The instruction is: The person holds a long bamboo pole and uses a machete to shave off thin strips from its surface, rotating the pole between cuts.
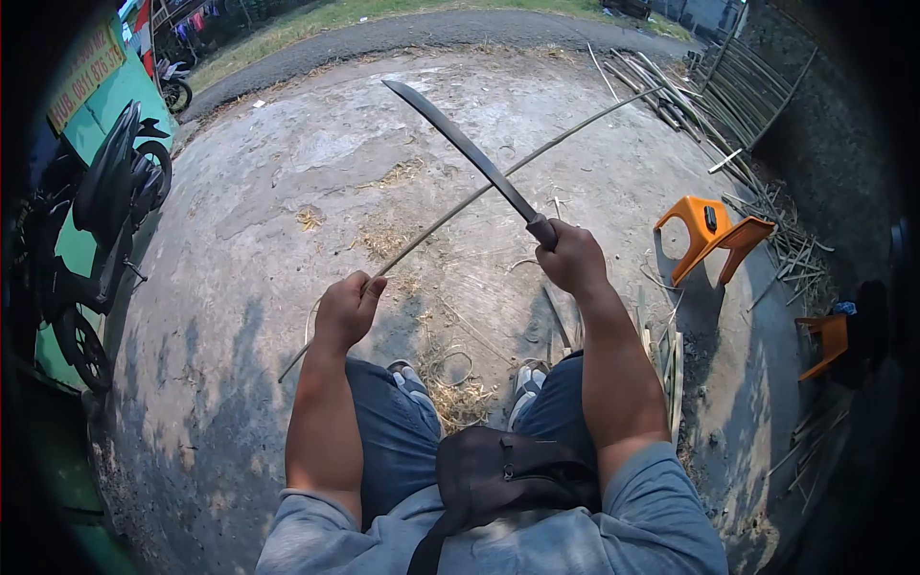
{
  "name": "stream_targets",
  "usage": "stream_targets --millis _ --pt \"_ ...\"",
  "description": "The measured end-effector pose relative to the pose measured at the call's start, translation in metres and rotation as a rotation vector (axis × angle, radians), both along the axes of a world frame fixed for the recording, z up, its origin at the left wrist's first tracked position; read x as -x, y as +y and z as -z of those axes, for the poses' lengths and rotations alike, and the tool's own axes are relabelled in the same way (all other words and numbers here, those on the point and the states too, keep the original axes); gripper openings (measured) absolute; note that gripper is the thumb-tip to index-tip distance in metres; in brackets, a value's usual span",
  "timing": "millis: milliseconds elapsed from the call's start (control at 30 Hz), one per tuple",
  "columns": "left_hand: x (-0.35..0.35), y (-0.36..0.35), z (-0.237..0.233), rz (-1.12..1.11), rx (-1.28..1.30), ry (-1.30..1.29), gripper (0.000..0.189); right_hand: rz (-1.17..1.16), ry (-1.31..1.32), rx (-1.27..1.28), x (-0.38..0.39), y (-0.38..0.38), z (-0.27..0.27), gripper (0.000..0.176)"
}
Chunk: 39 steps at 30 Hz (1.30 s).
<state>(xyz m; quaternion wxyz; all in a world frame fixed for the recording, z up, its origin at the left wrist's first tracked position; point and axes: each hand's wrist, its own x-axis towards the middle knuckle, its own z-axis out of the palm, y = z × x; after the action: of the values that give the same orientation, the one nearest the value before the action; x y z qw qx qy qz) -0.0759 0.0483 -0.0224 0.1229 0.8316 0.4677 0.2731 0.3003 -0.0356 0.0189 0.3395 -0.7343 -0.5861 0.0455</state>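
Note:
My right hand [575, 257] is closed round the dark handle of a machete [465, 146], whose long curved blade slants up and to the left. A long thin bamboo stick [428, 233] passes through my closed left hand [349, 311]. The stick's short end sticks out below that hand, and its far end reaches up to the right. In this view the blade crosses over the stick near its middle. Pale shavings [462, 401] lie on the ground between my feet.
An orange plastic stool [692, 230] with a small black object on it stands at the right. Behind it lie bamboo poles [661, 101] and split strips [800, 254] along the wall. Motorbikes [101, 211] are parked at the left. Cut strips [674, 374] lie beside my right leg.

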Motion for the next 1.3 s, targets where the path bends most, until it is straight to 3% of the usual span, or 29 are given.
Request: stream_targets --millis 100,133,233,333,433,533,667,767,933,1067,1167,1267,1300 --pt "-0.010 -0.011 -0.020 -0.067 0.155 -0.021 0.059 -0.036 0.065 -0.084 -0.004 -0.001 0.004 0.019" --pt "-0.010 -0.005 -0.002 -0.006 -0.003 -0.024 0.060 -0.045 0.035 -0.068 -0.001 -0.001 0.008 0.018" --pt "-0.019 0.000 0.004 0.013 0.005 -0.060 0.060 -0.077 -0.253 0.050 0.028 -0.008 0.013 0.012" --pt "-0.016 0.002 0.004 0.050 -0.015 -0.093 0.059 -0.210 -0.313 0.085 0.044 -0.014 0.001 0.009" --pt "-0.006 -0.004 -0.015 -0.004 0.079 -0.084 0.059 -0.226 -0.276 0.038 0.025 -0.005 -0.007 0.010" --pt "0.008 0.004 -0.009 0.010 -0.075 -0.084 0.059 -0.058 -0.256 0.055 -0.004 0.009 -0.012 0.012" --pt "0.004 0.002 -0.012 -0.045 -0.002 0.002 0.058 0.023 -0.220 0.004 -0.022 0.003 -0.001 0.014" --pt "-0.003 0.002 -0.006 -0.029 -0.016 0.013 0.058 -0.038 -0.147 0.100 -0.004 -0.009 0.013 0.015" --pt "-0.012 0.000 -0.002 0.032 -0.018 0.000 0.056 -0.170 -0.307 0.209 0.029 -0.011 0.006 0.011" --pt "0.003 0.003 0.007 0.000 -0.011 0.027 0.056 -0.134 -0.265 0.112 0.006 0.000 0.014 0.012" --pt "0.001 -0.007 -0.017 -0.087 0.090 0.043 0.056 -0.006 0.011 0.066 -0.007 0.000 0.002 0.015" --pt "-0.010 -0.007 -0.017 -0.091 0.140 0.011 0.055 0.015 0.055 0.109 -0.007 0.000 0.011 0.018" --pt "-0.013 -0.006 -0.014 -0.063 0.130 0.007 0.055 -0.014 -0.071 0.077 -0.004 0.001 0.022 0.016"
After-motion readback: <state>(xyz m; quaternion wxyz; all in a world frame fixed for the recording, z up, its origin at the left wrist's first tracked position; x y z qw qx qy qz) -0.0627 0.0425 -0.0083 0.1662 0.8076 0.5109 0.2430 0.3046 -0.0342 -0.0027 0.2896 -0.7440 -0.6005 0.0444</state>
